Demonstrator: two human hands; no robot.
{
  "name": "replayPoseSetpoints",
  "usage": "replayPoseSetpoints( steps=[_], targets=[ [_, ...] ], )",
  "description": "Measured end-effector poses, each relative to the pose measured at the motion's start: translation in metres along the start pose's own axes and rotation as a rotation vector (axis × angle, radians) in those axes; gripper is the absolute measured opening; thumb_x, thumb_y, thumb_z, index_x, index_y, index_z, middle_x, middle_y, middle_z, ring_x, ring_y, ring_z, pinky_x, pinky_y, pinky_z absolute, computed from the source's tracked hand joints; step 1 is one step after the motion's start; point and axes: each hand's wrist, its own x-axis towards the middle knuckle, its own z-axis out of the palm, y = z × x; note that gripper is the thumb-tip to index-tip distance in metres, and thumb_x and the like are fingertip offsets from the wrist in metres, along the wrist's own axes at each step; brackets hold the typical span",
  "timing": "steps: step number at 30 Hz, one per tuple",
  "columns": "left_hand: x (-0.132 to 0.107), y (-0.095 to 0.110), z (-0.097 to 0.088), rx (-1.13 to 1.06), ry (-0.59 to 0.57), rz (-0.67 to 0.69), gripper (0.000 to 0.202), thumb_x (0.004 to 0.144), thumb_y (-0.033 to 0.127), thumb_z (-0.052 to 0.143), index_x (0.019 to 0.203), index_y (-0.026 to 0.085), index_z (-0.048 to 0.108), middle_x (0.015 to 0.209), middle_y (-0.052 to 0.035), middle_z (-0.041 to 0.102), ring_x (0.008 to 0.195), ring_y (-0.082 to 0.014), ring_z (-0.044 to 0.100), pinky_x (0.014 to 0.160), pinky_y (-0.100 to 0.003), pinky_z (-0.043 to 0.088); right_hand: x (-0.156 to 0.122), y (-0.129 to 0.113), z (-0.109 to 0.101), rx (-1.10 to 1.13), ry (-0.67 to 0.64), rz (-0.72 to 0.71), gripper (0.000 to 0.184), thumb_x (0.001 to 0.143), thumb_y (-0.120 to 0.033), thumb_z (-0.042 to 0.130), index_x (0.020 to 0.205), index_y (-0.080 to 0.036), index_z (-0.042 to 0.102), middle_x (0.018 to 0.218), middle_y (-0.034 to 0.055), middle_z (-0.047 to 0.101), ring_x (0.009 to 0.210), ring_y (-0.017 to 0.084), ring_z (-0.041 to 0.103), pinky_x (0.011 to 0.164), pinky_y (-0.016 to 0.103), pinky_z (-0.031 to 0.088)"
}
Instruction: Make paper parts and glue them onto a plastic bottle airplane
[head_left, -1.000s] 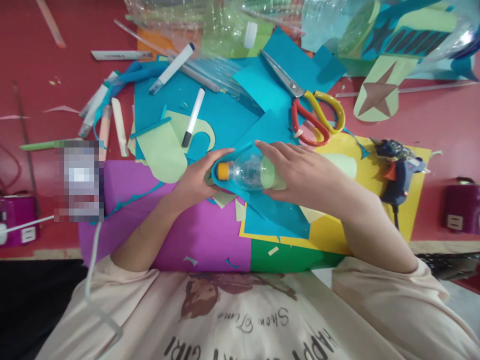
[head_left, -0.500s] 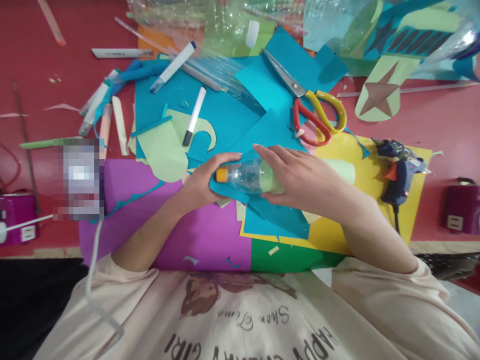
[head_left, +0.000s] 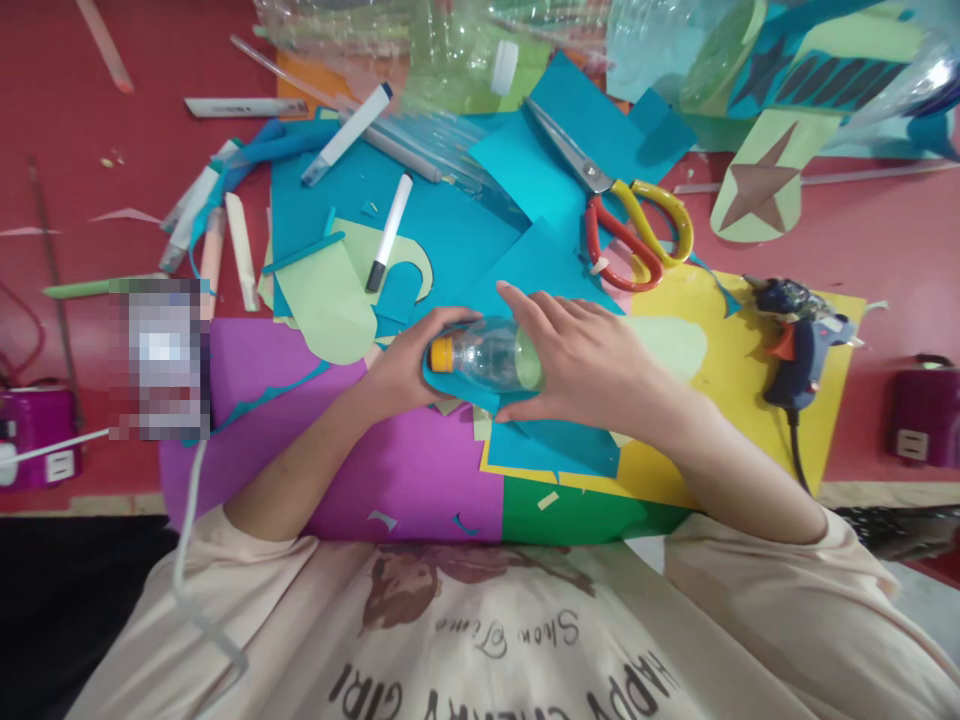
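Observation:
A clear plastic bottle [head_left: 487, 354] with an orange cap [head_left: 442, 354] lies on its side between my hands, its cap end pointing left. Pale green paper [head_left: 664, 345] is around its body and shows again right of my hand. My right hand [head_left: 589, 355] is curved over the bottle from above, thumb on the near side and fingers on the far side. Beside the cap, my left hand [head_left: 405, 365] curls around a piece of blue paper [head_left: 457, 390] that lies under the bottle's neck; its fingertips are partly hidden.
Red-and-yellow-handled scissors [head_left: 630, 235] lie beyond my right hand. A glue gun [head_left: 799, 340] rests on yellow paper at right. Markers [head_left: 390, 232] and paper cut-outs [head_left: 326, 310] are scattered at left. Plastic bottles [head_left: 442, 50] stand along the back. A blurred-out device [head_left: 161, 358] with a cable sits at left.
My right hand has opened slightly wider around the bottle, its thumb shifting left and nearer me. The bottle has turned or tilted a little, and the blue paper beside it has shifted.

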Motion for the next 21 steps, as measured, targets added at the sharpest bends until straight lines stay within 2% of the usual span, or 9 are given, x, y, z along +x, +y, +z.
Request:
replayPoseSetpoints(
  steps=[3, 6, 11, 16, 21],
  targets=[
    [0.0013, 0.0009, -0.0004, -0.009, -0.005, -0.004, 0.074, 0.064, 0.059, 0.078, 0.123, 0.025, 0.051, 0.127, -0.0102, 0.063, 0.112, -0.029, 0.065, 0.089, -0.04, 0.058, 0.0017, -0.0036, 0.0037, 0.01, 0.024, 0.035, 0.11, 0.07, -0.075, 0.06, 0.145, 0.001, 0.033, 0.113, 0.0236, 0.066, 0.095, 0.034, 0.063, 0.079, 0.041, 0.045],
    [0.0021, 0.0019, -0.001, -0.018, -0.014, -0.024, 0.073, 0.065, 0.059, 0.078, 0.123, 0.025, 0.05, 0.127, -0.0102, 0.062, 0.11, -0.0288, 0.065, 0.089, -0.041, 0.058, 0.0025, -0.0051, 0.0051, 0.017, 0.041, 0.038, 0.104, 0.074, -0.073, 0.057, 0.146, -0.002, 0.031, 0.111, 0.0218, 0.067, 0.095, 0.034, 0.063, 0.08, 0.041, 0.044],
    [0.002, 0.002, -0.0012, -0.032, -0.032, -0.02, 0.071, 0.065, 0.051, 0.08, 0.124, 0.028, 0.048, 0.128, -0.0083, 0.06, 0.112, -0.0277, 0.064, 0.091, -0.04, 0.057, 0.0028, -0.0049, 0.003, -0.017, 0.027, 0.023, 0.083, 0.079, -0.058, 0.058, 0.141, -0.005, 0.04, 0.112, 0.0204, 0.067, 0.092, 0.032, 0.063, 0.077, 0.04, 0.043],
    [0.0021, 0.0045, -0.0028, -0.032, -0.035, -0.031, 0.068, 0.069, 0.046, 0.079, 0.126, 0.025, 0.048, 0.128, -0.0092, 0.06, 0.113, -0.0254, 0.063, 0.088, -0.036, 0.057, 0.0028, -0.0032, 0.0001, -0.02, 0.005, 0.018, 0.065, 0.08, -0.052, 0.058, 0.127, -0.009, 0.051, 0.111, 0.0204, 0.066, 0.091, 0.033, 0.062, 0.074, 0.039, 0.042],
    [0.0019, 0.0035, -0.0051, 0.003, -0.046, -0.015, 0.072, 0.067, 0.047, 0.08, 0.128, 0.024, 0.05, 0.134, -0.0113, 0.056, 0.112, -0.0256, 0.063, 0.092, -0.037, 0.054, 0.0033, -0.0019, -0.0004, -0.014, 0.012, 0.012, 0.066, 0.076, -0.05, 0.061, 0.124, -0.007, 0.052, 0.105, 0.0193, 0.068, 0.09, 0.032, 0.064, 0.074, 0.038, 0.043]
  ],
)
